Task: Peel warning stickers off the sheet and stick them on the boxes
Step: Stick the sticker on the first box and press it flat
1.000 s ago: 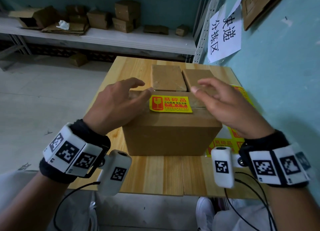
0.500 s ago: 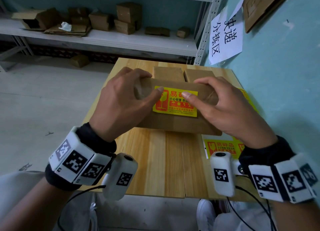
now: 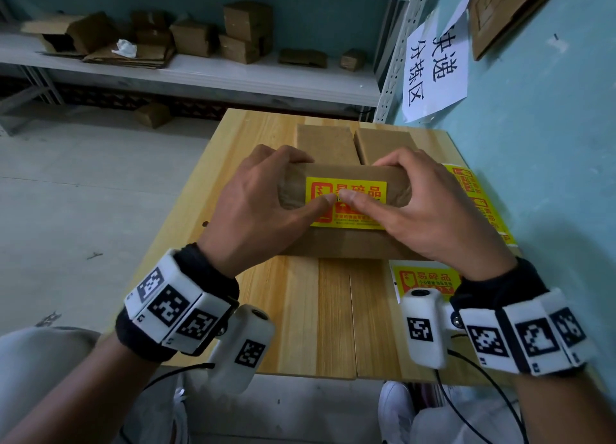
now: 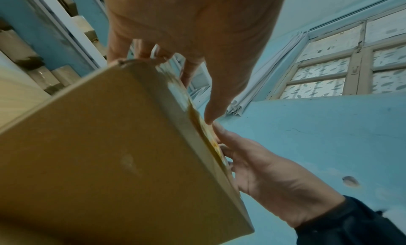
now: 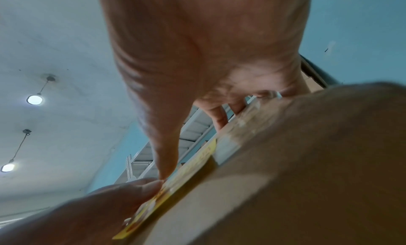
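Box (image 3: 346,240) tipped toward person, gripped at both ends: left hand (image 3: 256,206), right hand (image 3: 430,213). Sticker (image 3: 346,190) long axis left-right; thumbs meet mid-sticker, probably pressing.

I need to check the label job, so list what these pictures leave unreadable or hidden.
- Sticker middle lines: head view, covered by both thumbs, left hand and right hand.
- Sticker print: both wrist views, seen edge-on and blurred.
- Box far side and fingertips behind it: head view, hidden by the box itself.
- Sticker sheet: head view, mostly under the right wrist and box.
- Two rear boxes: near edges hidden behind the held box.
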A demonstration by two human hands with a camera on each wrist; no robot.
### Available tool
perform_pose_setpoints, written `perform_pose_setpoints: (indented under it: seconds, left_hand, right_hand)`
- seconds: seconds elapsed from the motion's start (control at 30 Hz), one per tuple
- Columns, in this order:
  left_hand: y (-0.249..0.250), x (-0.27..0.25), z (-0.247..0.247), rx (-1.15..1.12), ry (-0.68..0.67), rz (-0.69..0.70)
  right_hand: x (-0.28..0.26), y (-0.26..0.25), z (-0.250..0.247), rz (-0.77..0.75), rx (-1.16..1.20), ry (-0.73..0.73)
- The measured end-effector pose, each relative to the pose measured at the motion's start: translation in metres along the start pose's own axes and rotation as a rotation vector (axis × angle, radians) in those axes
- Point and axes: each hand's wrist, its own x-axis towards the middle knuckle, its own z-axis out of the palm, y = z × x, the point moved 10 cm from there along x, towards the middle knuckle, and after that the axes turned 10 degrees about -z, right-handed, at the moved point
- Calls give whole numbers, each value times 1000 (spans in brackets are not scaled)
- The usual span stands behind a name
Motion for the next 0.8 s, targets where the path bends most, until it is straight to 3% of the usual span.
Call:
perform_pose_setpoints:
  seconds: [0.8]
  left_hand:
    - [-3,1,2,-5,67,47]
  right_hand:
    - [1,2,0,-21,15,35]
